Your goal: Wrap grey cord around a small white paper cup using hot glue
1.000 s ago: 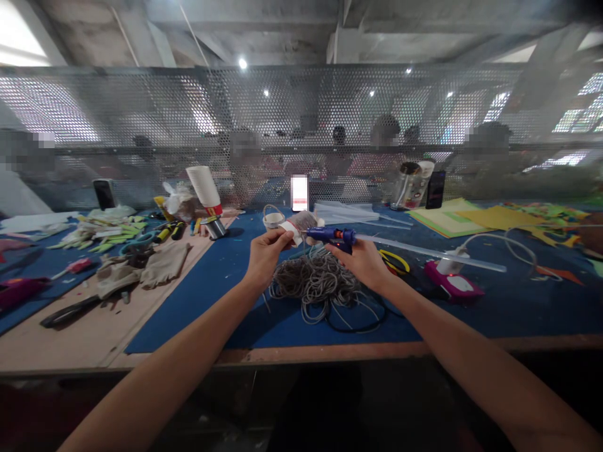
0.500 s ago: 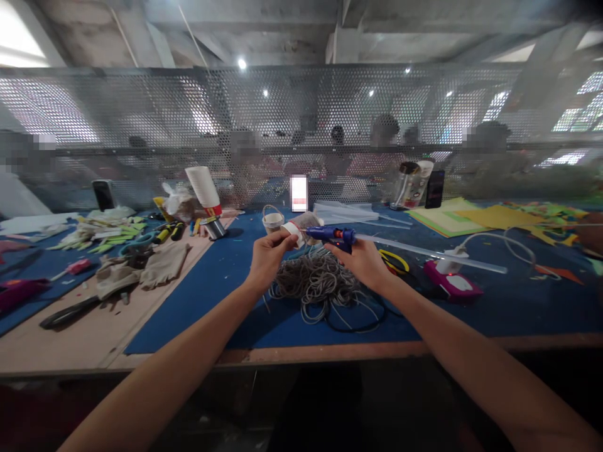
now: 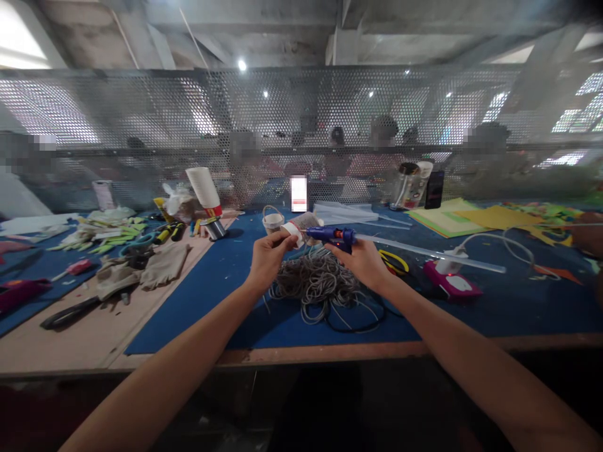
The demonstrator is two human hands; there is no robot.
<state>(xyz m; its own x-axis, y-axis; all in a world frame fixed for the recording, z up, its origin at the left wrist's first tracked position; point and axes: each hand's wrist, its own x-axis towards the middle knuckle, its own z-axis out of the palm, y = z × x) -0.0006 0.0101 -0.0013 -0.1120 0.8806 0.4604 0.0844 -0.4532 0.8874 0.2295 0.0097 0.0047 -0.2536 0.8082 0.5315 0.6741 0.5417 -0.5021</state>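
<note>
My left hand [image 3: 272, 256] is closed on a small paper cup [image 3: 305, 222], tipped on its side, its body wrapped in grey cord and its rim white. My right hand [image 3: 365, 260] grips a blue hot glue gun [image 3: 330, 235], its nozzle pointing left at the cup near the rim. I cannot tell whether the tip touches it. A long clear glue stick [image 3: 433, 252] sticks out of the gun's back. Below both hands lies a loose heap of grey cord [image 3: 325, 282]. Just behind the left hand stands a small white cup with a handle [image 3: 273, 221].
To the left are a stack of paper cups [image 3: 201, 185], work gloves [image 3: 164, 265] and scissors [image 3: 70, 312]. On the right stand a purple power socket [image 3: 455, 281] with a white plug, yellow-handled pliers [image 3: 394, 262] and coloured sheets [image 3: 443, 216]. A perforated metal screen [image 3: 301, 113] closes the back.
Both hands, the cup and the glue gun stay almost still. The phone at the far left, dark before, now looks pale.
</note>
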